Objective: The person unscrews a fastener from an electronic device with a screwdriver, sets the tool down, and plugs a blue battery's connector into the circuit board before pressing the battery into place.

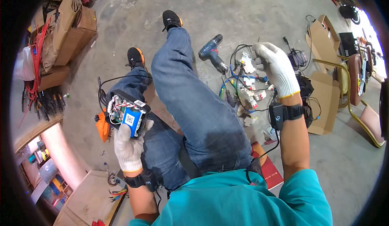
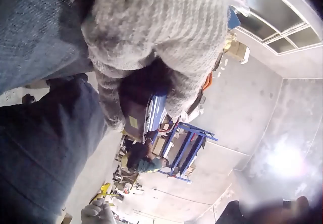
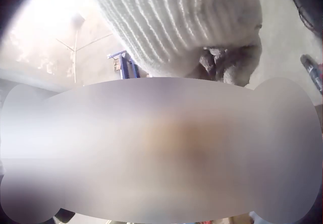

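In the head view, my gloved left hand (image 1: 129, 144) grips an opened black-cased electronic device (image 1: 139, 104) above my thigh, the thumb against its blue block with a QR label (image 1: 131, 119). White and red wires crowd the device's exposed inside. The left wrist view shows gloved fingers (image 2: 113, 113) around the dark case (image 2: 135, 118). My gloved right hand (image 1: 274, 66) hangs over a heap of wires and small white electrical parts (image 1: 251, 82), fingers loosely curled with nothing visible in them. Beside that heap lies a cordless drill (image 1: 212, 52).
Flattened cardboard (image 1: 324, 100) and a metal-framed chair (image 1: 370, 122) stand right. Stacked cardboard boxes (image 1: 73, 35) and red wires (image 1: 38, 59) are at left. An orange piece (image 1: 102, 127) lies beside the device. A red booklet (image 1: 272, 171) is by my hip.
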{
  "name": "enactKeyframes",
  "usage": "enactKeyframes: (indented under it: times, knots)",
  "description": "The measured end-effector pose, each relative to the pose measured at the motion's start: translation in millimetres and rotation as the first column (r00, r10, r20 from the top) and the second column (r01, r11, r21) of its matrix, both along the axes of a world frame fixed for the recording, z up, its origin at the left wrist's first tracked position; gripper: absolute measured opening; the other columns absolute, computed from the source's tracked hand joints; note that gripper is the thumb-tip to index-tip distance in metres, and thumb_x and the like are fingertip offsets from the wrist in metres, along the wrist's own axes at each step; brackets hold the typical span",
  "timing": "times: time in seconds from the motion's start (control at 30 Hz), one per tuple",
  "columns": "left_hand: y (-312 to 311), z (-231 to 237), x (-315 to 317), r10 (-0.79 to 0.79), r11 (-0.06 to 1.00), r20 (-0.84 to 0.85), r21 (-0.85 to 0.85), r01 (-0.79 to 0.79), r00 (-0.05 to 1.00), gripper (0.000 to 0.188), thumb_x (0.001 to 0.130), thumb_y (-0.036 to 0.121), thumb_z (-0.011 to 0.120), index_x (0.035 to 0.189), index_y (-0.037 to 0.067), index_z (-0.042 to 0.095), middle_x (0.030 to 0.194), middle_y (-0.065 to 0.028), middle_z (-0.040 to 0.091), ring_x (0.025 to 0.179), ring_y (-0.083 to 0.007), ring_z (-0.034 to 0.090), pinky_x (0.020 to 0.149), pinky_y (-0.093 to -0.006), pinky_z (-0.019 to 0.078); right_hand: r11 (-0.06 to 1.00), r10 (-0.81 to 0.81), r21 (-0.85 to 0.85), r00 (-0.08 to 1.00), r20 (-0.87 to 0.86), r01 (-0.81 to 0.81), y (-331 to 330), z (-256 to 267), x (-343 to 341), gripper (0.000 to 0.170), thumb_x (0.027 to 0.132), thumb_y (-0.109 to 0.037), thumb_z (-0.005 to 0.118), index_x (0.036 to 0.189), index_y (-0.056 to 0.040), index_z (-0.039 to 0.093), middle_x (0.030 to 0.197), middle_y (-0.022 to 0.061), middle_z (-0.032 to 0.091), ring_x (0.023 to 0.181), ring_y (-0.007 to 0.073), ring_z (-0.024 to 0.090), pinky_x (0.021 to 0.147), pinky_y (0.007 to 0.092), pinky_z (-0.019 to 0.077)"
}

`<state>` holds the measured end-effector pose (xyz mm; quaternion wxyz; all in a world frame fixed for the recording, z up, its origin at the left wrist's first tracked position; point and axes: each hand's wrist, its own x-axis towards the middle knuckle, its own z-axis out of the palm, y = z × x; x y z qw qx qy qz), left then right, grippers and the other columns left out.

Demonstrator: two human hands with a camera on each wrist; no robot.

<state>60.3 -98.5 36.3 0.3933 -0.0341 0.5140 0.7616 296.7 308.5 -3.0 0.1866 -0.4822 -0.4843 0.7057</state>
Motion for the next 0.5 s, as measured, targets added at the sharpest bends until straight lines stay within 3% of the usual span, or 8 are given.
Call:
enactKeyframes:
  times: [0.13,0.2,0.27,0.33,0.47,0.5]
  knots:
    - [5.3,10.6,-2.3,0.039,0.998,-0.015,-0.041,-0.040,0.999,0.070,0.094,0.023,0.085,0.152,0.003,0.050,0.134,-0.0158,0.072,0.118,-0.0381,0.075,0.096,-0.0624,0.0652,0.980,0.198,-0.038,0.955,0.221,-0.194,11.1,-76.6,4.8,0.031,0.100,-0.031,0.071,0.110,-0.0016,0.075,0.086,0.0000,0.067,0.075,0.0089,0.060,0.064,0.0266,0.0468]
    - [2.2,13.6,-10.3,0.021,0.999,0.001,-0.048,-0.021,1.000,0.070,0.095,0.024,0.085,0.151,0.001,0.050,0.133,-0.0171,0.072,0.115,-0.0385,0.076,0.096,-0.0629,0.0649,0.964,0.263,-0.014,0.935,0.238,-0.267,9.8,-110.9,-1.6,0.033,0.101,-0.032,0.070,0.110,-0.0007,0.075,0.086,0.0002,0.067,0.074,0.0100,0.058,0.066,0.0285,0.0465]
    - [-1.1,15.0,-15.7,0.026,0.996,-0.021,-0.084,-0.028,0.999,0.068,0.095,0.024,0.084,0.149,-0.002,0.051,0.131,-0.0188,0.072,0.112,-0.0397,0.076,0.096,-0.0632,0.0647,0.928,0.352,-0.020,0.858,0.374,-0.372,7.1,-132.7,-8.9,0.038,0.101,-0.033,0.071,0.118,0.0003,0.077,0.088,0.0031,0.071,0.075,0.0113,0.060,0.067,0.0300,0.0481]
    - [-15.2,10.6,-16.7,-0.018,0.994,-0.059,-0.113,0.011,0.998,0.064,0.098,0.029,0.080,0.150,0.000,0.055,0.136,-0.0175,0.072,0.120,-0.0376,0.073,0.103,-0.0631,0.0617,0.894,0.421,-0.046,0.798,0.430,-0.447,5.5,-179.4,-5.0,0.039,0.100,-0.034,0.073,0.121,-0.0008,0.078,0.087,0.0050,0.072,0.077,0.0113,0.063,0.069,0.0299,0.0498]
    - [-31.1,12.5,-22.5,-0.027,0.977,-0.053,-0.211,0.015,0.998,0.068,0.096,0.030,0.083,0.149,-0.001,0.055,0.137,-0.0189,0.071,0.120,-0.0425,0.072,0.100,-0.0642,0.0623,0.887,0.449,-0.119,0.772,0.449,-0.447,-17.2,-222.7,-15.8,0.038,0.101,-0.034,0.072,0.117,-0.0004,0.079,0.092,0.0079,0.077,0.081,0.0173,0.069,0.079,0.0345,0.0545]
    - [-33.9,14.0,-23.8,0.005,0.971,-0.055,-0.238,-0.018,0.998,0.071,0.094,0.030,0.084,0.150,-0.001,0.054,0.139,-0.0197,0.070,0.119,-0.0440,0.072,0.099,-0.0649,0.0624,0.876,0.467,-0.140,0.737,0.489,-0.462,-20.6,-230.3,-20.6,0.039,0.102,-0.034,0.070,0.117,0.0004,0.078,0.096,0.0125,0.079,0.086,0.0238,0.073,0.084,0.0392,0.0555]
